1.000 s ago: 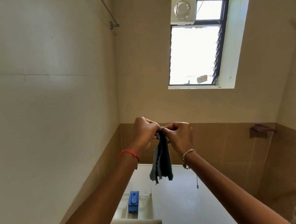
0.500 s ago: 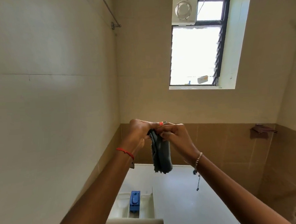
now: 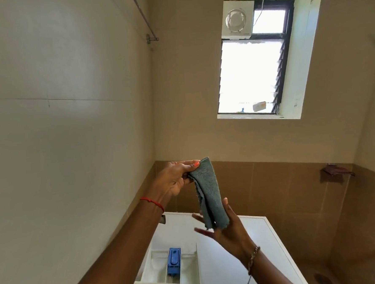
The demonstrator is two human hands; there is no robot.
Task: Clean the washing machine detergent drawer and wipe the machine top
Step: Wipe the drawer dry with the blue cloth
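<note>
The left hand pinches the top of a grey-green cloth, folded into a long fuzzy strip hanging above the pulled-out detergent drawer and white machine top. Its lower end rests against the open right hand.

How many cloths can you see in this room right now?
2: a grey-green cloth held in the left hand above the washing machine, and a brown cloth on the right wall. Others may be hidden.
</note>
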